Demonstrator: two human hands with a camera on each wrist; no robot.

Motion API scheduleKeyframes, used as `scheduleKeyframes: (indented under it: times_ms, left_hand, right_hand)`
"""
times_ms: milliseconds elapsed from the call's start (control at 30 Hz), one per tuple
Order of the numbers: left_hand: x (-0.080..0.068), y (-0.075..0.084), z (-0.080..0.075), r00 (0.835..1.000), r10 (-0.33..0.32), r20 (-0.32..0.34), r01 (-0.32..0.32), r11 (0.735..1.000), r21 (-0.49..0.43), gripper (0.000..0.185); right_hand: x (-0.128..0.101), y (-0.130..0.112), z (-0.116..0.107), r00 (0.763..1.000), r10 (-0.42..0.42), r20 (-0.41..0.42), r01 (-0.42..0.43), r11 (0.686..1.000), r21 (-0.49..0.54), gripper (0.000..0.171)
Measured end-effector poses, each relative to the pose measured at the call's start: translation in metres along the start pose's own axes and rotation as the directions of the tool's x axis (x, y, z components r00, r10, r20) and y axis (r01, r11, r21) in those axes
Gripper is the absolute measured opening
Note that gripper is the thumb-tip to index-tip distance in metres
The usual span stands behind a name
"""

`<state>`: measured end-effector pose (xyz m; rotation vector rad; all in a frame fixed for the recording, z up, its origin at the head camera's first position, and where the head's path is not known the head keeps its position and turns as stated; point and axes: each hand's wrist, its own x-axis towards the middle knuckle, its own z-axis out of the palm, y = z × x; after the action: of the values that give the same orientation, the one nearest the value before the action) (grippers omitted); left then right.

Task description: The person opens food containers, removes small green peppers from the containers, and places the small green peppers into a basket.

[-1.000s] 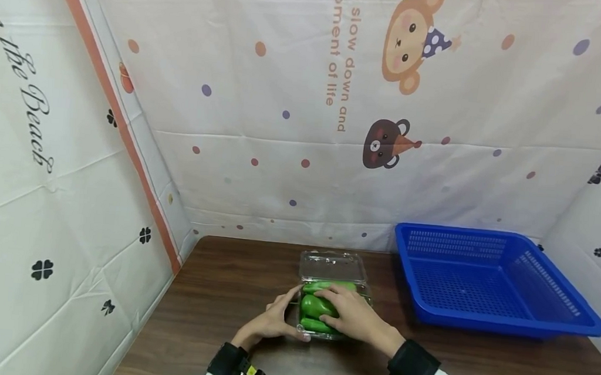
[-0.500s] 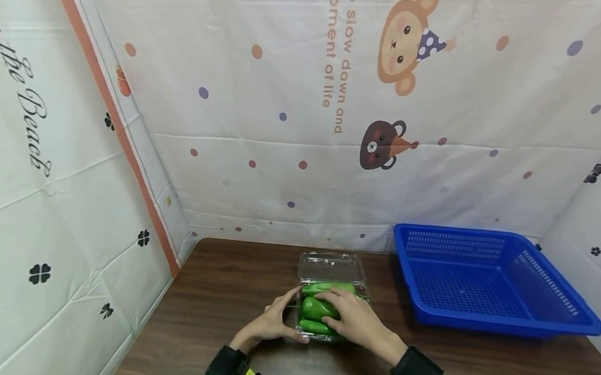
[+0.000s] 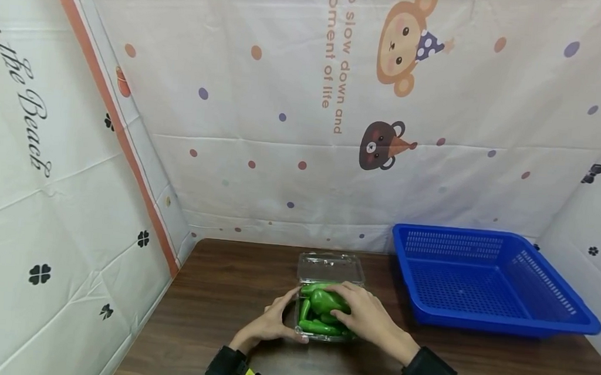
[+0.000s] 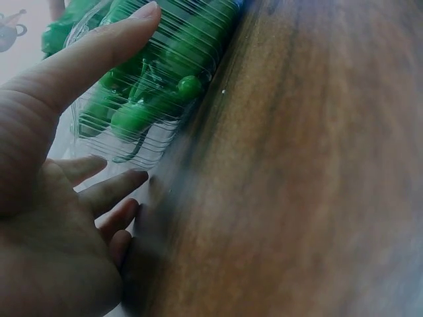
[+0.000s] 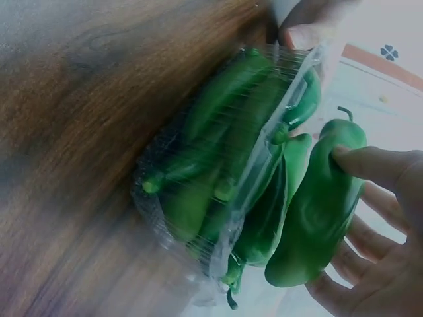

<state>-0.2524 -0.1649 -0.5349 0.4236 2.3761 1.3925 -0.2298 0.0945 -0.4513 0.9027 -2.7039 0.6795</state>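
A clear plastic box (image 3: pixel 323 307) sits on the brown bench (image 3: pixel 217 299), near the middle. Its lid (image 3: pixel 330 267) is folded back on the far side. The box is full of green peppers (image 5: pixel 218 178).

The right hand (image 3: pixel 369 319) reaches into the box from the right. Its fingers (image 5: pixel 370 165) are curled around one big green pepper (image 3: pixel 325 301) and hold it just above the others. In the right wrist view this pepper (image 5: pixel 317 211) is outside the box's rim, beside the peppers that lie inside.

The left hand (image 3: pixel 268 323) is at the left side of the box. Its fingers (image 4: pixel 99 49) are straight and press flat on the box's wall. They grip nothing.

A blue basket (image 3: pixel 555 313) stands on the right side of the bench, apart from the box. Behind the bench hangs a white cloth (image 3: pixel 282 151) with dots and cartoon animals.
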Motion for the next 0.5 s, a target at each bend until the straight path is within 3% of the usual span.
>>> scheduleKeyframes:
  times_ms: [500]
  left_hand:
    - [0.001, -0.002, 0.000, 1.000, 0.017, 0.013, -0.017, 1.000, -0.002, 0.115]
  right_hand:
    - [0.011, -0.004, -0.019, 0.972, 0.091, -0.216, -0.089, 0.996, 0.021, 0.048]
